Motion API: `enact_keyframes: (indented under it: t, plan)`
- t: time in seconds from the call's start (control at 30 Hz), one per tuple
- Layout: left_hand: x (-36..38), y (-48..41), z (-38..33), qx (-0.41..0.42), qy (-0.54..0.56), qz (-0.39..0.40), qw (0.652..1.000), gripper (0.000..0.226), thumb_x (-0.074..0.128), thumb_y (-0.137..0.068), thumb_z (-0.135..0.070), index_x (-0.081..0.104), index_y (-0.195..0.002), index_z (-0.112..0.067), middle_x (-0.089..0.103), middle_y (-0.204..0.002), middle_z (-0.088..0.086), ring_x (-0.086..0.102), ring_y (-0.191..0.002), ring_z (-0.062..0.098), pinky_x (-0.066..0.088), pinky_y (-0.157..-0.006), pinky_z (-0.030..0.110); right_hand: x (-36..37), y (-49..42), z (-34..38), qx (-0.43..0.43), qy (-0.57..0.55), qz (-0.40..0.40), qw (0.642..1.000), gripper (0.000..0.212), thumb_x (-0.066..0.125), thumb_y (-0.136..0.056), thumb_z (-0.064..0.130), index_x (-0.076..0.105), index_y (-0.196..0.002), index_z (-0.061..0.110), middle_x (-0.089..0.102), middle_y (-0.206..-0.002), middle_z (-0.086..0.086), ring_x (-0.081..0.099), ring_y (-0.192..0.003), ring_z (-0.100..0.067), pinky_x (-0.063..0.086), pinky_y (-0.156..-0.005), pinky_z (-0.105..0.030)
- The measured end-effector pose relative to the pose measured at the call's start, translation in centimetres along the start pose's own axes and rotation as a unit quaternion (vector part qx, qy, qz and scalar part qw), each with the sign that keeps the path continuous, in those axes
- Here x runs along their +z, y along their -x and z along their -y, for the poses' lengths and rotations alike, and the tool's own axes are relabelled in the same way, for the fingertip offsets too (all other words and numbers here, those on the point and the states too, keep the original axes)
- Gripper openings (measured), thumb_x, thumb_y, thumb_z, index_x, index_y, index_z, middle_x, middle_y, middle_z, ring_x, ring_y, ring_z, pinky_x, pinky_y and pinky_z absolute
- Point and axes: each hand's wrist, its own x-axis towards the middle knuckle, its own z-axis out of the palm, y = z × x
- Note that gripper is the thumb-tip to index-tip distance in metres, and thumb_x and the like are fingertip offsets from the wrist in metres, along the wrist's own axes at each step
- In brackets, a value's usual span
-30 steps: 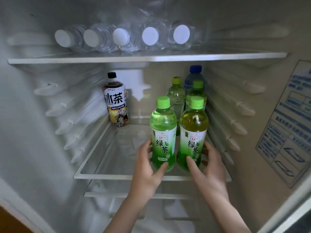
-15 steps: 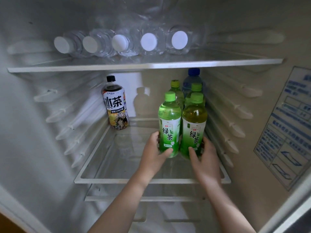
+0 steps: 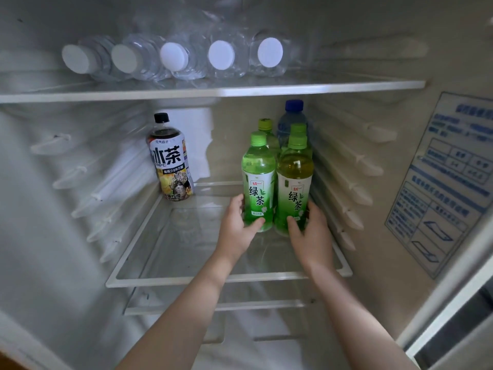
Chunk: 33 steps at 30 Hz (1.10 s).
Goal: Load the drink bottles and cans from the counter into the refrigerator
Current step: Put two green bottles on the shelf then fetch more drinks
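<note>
I look into the open refrigerator. Two green tea bottles stand upright side by side on the right of the middle glass shelf (image 3: 186,280). My left hand (image 3: 236,231) grips the left green tea bottle (image 3: 258,180) near its base. My right hand (image 3: 310,233) grips the right green tea bottle (image 3: 294,180) low down. Right behind them stand two more green-capped bottles (image 3: 265,129) and a blue-capped water bottle (image 3: 292,116). An iced tea bottle (image 3: 170,161) with a black cap stands at the shelf's back left.
Several clear water bottles (image 3: 173,57) lie on the top shelf (image 3: 333,86), their white caps towards me. Ribbed shelf rails line both side walls. A blue-printed label (image 3: 442,182) is stuck on the right wall. Another glass shelf (image 3: 170,308) lies below.
Both hands have pushed the two green tea bottles back along the shelf, from its front edge to just in front of the bottles at the back right.
</note>
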Motion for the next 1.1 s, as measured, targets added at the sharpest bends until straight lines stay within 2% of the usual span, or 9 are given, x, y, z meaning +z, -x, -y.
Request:
enact_keyframes:
  t: [0.13,0.2,0.3,0.37,0.43,0.6,0.77,0.93,1.1]
  plan:
    - [-0.7,0.5,-1.0,-0.024,-0.018,0.002,1.000,0.065,0.070,-0.082,-0.005,0.038,-0.138,-0.008,0.048,-0.137,0.005,0.046,-0.124,0.008,0.043,-0.104,0.038,-0.4,0.6,0.5,0.003,0.004,0.011,1.000,0.054,0.062,-0.087,0.017,0.043,-0.137,0.018,0.056,-0.130,-0.005,0.052,-0.117,-0.022,0.037,-0.087,-0.021]
    - [-1.2,1.8,-1.3,-0.036,-0.022,-0.034,0.999,0.063,0.068,-0.084,-0.006,0.038,-0.140,-0.009,0.043,-0.142,0.004,0.042,-0.130,0.016,0.041,-0.106,0.042,-0.8,1.8,0.8,0.025,-0.006,0.003,1.000,0.055,0.063,-0.086,0.019,0.043,-0.138,0.018,0.054,-0.132,-0.002,0.051,-0.120,-0.020,0.034,-0.088,-0.019]
    - [-2.3,5.4,-1.7,0.051,-0.006,-0.108,0.993,0.045,0.066,-0.085,-0.004,0.051,-0.119,-0.028,0.051,-0.126,-0.003,0.052,-0.116,0.010,0.050,-0.088,0.028,-1.8,4.9,1.1,0.028,-0.014,-0.007,0.999,0.047,0.063,-0.087,0.018,0.049,-0.132,0.016,0.055,-0.129,-0.003,0.050,-0.121,-0.020,0.035,-0.097,-0.023]
    - [-3.3,8.3,-2.3,0.109,-0.036,-0.144,0.983,0.045,0.064,-0.083,-0.010,0.048,-0.108,-0.044,0.053,-0.118,-0.010,0.052,-0.109,0.004,0.045,-0.078,0.014,-2.6,7.4,1.3,0.012,-0.016,-0.001,1.000,0.042,0.062,-0.087,0.013,0.052,-0.128,0.013,0.055,-0.125,-0.003,0.051,-0.120,-0.019,0.041,-0.101,-0.034]
    - [-4.1,11.3,-2.7,0.133,-0.044,-0.150,0.979,0.044,0.061,-0.082,-0.014,0.046,-0.106,-0.048,0.052,-0.118,-0.016,0.052,-0.109,0.004,0.041,-0.077,0.009,-3.4,10.1,1.5,-0.005,-0.013,-0.023,1.000,0.038,0.061,-0.086,0.010,0.054,-0.124,0.011,0.056,-0.119,0.003,0.053,-0.115,-0.015,0.044,-0.098,-0.034]
    - [-5.6,20.0,-0.4,0.089,-0.028,-0.031,0.995,0.016,0.050,-0.088,-0.033,0.056,-0.103,-0.034,0.058,-0.105,-0.019,0.056,-0.099,0.005,0.041,-0.079,0.011,-5.1,18.6,0.7,0.005,0.030,-0.025,0.999,0.025,0.054,-0.087,0.015,0.056,-0.111,0.019,0.055,-0.105,0.017,0.052,-0.099,0.002,0.040,-0.084,-0.011]
    - [-5.8,28.1,5.9,-0.073,-0.055,0.178,0.980,0.010,0.059,-0.090,-0.028,0.059,-0.098,-0.034,0.060,-0.098,-0.022,0.057,-0.096,-0.003,0.043,-0.073,0.008,-6.6,31.0,-3.1,0.133,0.139,0.106,0.976,0.027,0.059,-0.086,0.006,0.061,-0.111,0.015,0.063,-0.101,0.008,0.060,-0.092,-0.008,0.044,-0.077,-0.018]
    - [-3.1,36.2,11.8,-0.252,-0.121,0.432,0.858,0.007,0.060,-0.090,-0.024,0.056,-0.090,-0.030,0.064,-0.096,-0.008,0.062,-0.091,0.012,0.044,-0.071,0.013,-9.0,45.9,-6.4,0.371,0.218,0.216,0.877,0.027,0.049,-0.092,0.023,0.057,-0.118,0.025,0.061,-0.102,0.013,0.060,-0.095,-0.009,0.043,-0.080,-0.021]
    - [-3.0,44.9,15.1,-0.238,-0.270,0.655,0.665,0.020,0.052,-0.094,-0.032,0.058,-0.110,-0.022,0.061,-0.110,-0.006,0.058,-0.099,0.013,0.040,-0.077,0.021,-11.4,61.5,-6.0,0.635,0.172,0.155,0.737,0.027,0.048,-0.092,0.030,0.058,-0.117,0.025,0.064,-0.110,0.009,0.058,-0.106,-0.012,0.039,-0.080,-0.020]
